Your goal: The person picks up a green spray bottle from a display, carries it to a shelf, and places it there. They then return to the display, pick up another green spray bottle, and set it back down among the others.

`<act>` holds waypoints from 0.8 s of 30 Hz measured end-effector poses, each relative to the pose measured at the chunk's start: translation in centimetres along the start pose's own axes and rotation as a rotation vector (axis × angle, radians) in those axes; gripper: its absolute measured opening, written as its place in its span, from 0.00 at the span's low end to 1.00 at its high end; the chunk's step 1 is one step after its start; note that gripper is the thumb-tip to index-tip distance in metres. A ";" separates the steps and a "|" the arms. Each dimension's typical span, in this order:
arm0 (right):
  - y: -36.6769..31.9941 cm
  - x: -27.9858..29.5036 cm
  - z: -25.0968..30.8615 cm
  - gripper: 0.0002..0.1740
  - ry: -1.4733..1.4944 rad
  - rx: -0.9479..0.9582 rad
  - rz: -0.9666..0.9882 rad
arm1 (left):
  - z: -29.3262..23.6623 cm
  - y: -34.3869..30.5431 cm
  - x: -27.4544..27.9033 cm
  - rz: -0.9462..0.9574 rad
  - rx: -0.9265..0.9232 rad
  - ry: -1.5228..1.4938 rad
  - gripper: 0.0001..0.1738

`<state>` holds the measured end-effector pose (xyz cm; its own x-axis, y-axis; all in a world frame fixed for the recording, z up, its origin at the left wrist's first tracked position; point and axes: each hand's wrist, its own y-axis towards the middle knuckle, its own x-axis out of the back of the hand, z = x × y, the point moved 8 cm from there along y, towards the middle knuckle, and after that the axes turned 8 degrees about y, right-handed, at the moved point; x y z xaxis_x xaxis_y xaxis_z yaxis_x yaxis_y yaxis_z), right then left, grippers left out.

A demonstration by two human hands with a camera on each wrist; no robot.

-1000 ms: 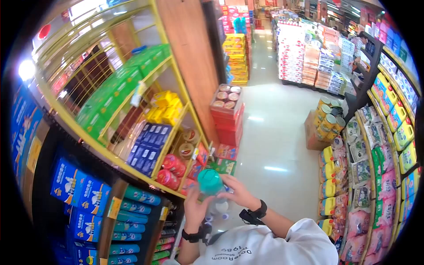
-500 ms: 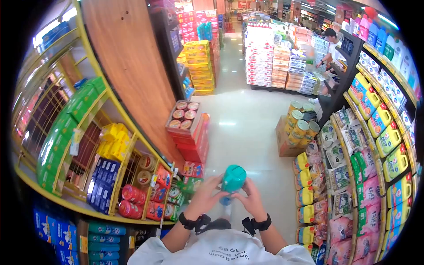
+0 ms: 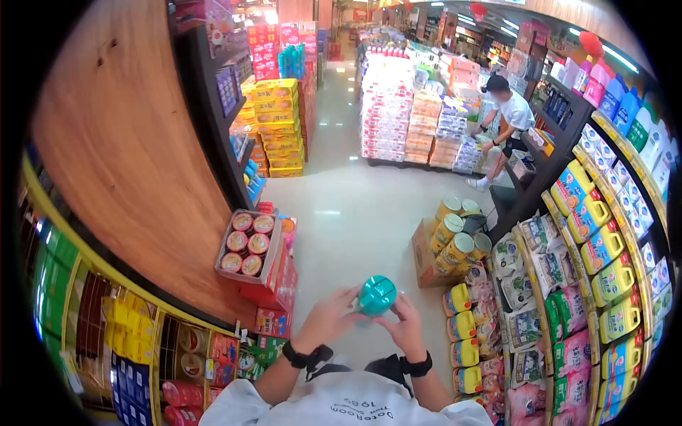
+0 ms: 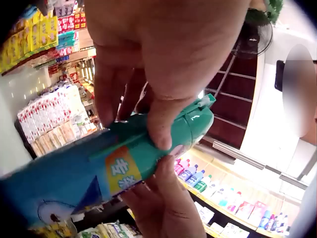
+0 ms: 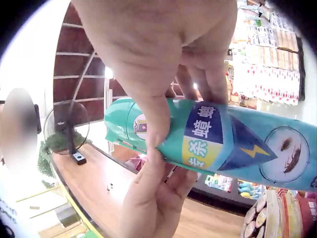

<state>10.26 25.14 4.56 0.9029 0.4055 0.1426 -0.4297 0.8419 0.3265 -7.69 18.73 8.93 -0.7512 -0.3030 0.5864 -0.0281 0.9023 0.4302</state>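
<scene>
A spray can with a teal cap [image 3: 377, 295] stands between the two hands in the head view, its top toward the camera. My left hand [image 3: 329, 319] grips it from the left, and my right hand [image 3: 403, 328] from the right. In the left wrist view the left hand [image 4: 171, 54] lays its thumb on the green upper part of the can [image 4: 74, 173], its fingers behind. The right wrist view shows the right hand [image 5: 158, 59] holding the can [image 5: 237, 144], whose label has a lightning bolt and an insect picture. Both thumb tips are close together near the cap.
Shelves of detergent jugs [image 3: 614, 282] and bagged goods [image 3: 522, 323] line the right side. A carton of yellow-lidded cans [image 3: 455, 245] stands on the floor. At left are a box of round tubs [image 3: 246, 243] and a wooden panel [image 3: 121, 142]. A person [image 3: 513, 113] bends by stacked packs.
The head view has swung rightward, so the left shelves have slid toward the left edge. Both hands still hold the can, which now shows its cap end more directly.
</scene>
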 end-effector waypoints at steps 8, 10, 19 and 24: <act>15.2 -1.5 -4.3 0.33 0.083 0.032 0.102 | 7.8 10.8 1.9 -0.079 0.063 0.087 0.36; 19.5 -2.0 -5.6 0.33 0.077 0.033 0.146 | 10.6 13.2 1.9 -0.114 0.117 0.077 0.36; 39.7 -1.9 -11.4 0.37 0.053 0.081 0.309 | 20.3 28.6 2.2 -0.223 0.281 0.049 0.31; 50.5 -2.6 -12.0 0.40 0.035 0.167 0.415 | 24.7 35.9 3.2 -0.259 0.305 0.168 0.28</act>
<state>-13.91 70.87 9.43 0.6520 0.7111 0.2629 -0.7453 0.5374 0.3947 -27.40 57.72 9.28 -0.5768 -0.5541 0.6002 -0.4140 0.8317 0.3699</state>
